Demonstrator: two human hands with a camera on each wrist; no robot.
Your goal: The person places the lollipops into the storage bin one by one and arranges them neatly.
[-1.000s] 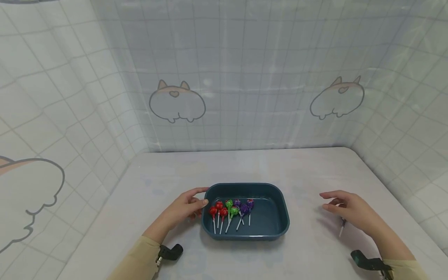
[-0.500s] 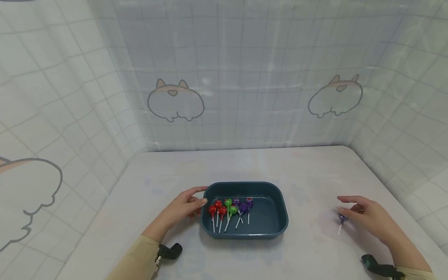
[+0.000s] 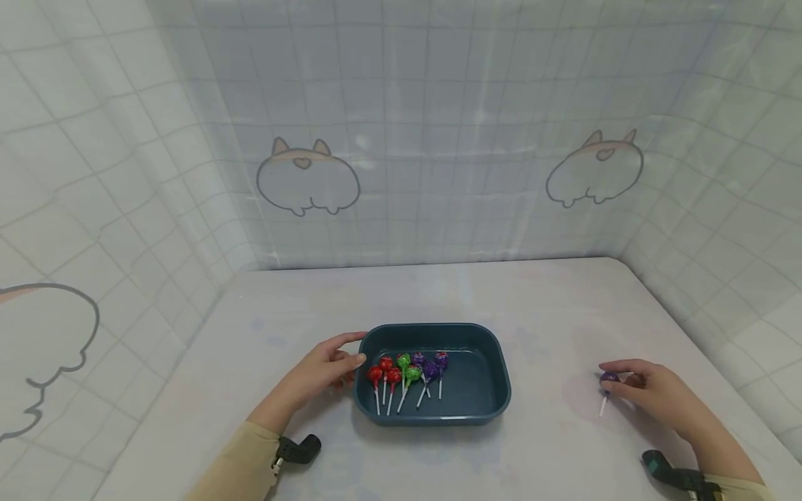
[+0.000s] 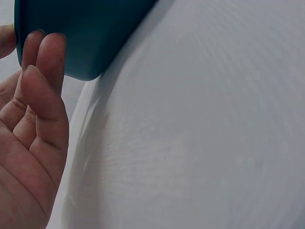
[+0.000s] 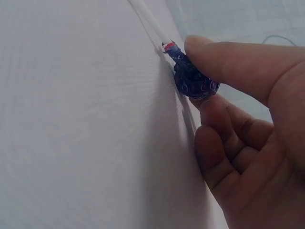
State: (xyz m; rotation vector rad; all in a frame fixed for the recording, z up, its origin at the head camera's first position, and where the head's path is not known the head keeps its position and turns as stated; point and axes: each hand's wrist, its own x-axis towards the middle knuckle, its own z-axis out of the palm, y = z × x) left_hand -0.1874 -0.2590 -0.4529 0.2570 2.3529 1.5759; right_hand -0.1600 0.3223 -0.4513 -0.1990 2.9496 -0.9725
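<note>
Purple lollipop: on tabletop, well right of teal tray; stick runs toward person.
Right hand: nearer; thumb and finger pinch candy head.
Left hand: fingers relaxed, touching tray's left wall, holding nothing.
Tray holds red, green, purple lollipops.

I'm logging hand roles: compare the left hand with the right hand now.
The left hand rests against the end wall of the dark teal plastic tray; the right hand is well apart from the tray. The left hand's fingers lie fairly straight and grip nothing; the right hand pinches a purple wrapped lollipop on the white table. Both wear beige sleeves.
</note>
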